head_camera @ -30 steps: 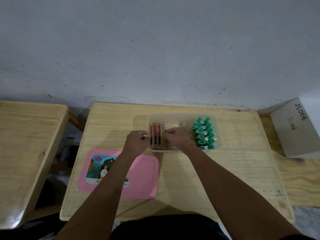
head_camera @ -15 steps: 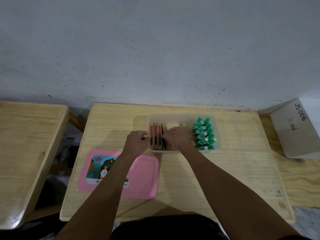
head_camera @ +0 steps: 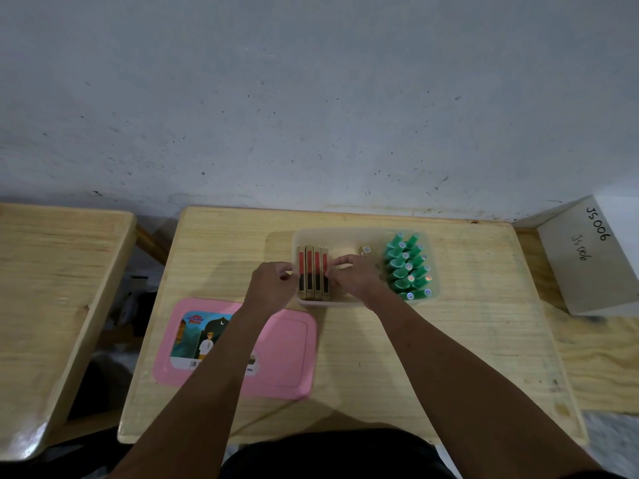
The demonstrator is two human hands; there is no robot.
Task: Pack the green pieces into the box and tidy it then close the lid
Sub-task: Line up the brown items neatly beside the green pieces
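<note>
A translucent box (head_camera: 345,231) stands on the wooden desk (head_camera: 466,340). Several green pieces (head_camera: 406,267) lie packed in rows at its right end. Several flat red-and-black packs (head_camera: 313,271) stand on edge at its left end. My left hand (head_camera: 273,283) pinches the box's left wall from outside. My right hand (head_camera: 356,274) is inside the box, fingertips closed on the rightmost pack. A small tan piece with a printed label (head_camera: 366,250) sits just behind my right hand. The pink lid (head_camera: 287,350) lies flat on the desk in front of the box, partly under my left forearm.
A white carton marked JS006 (head_camera: 587,264) stands at the right on a plywood surface. A second wooden desk (head_camera: 52,288) is at the left, with a gap between the two desks. A grey wall rises right behind the desk.
My right hand has pushed the rightmost pack up against the others, so the row now stands tight at the box's left end. My left hand has stayed at the box's left wall.
</note>
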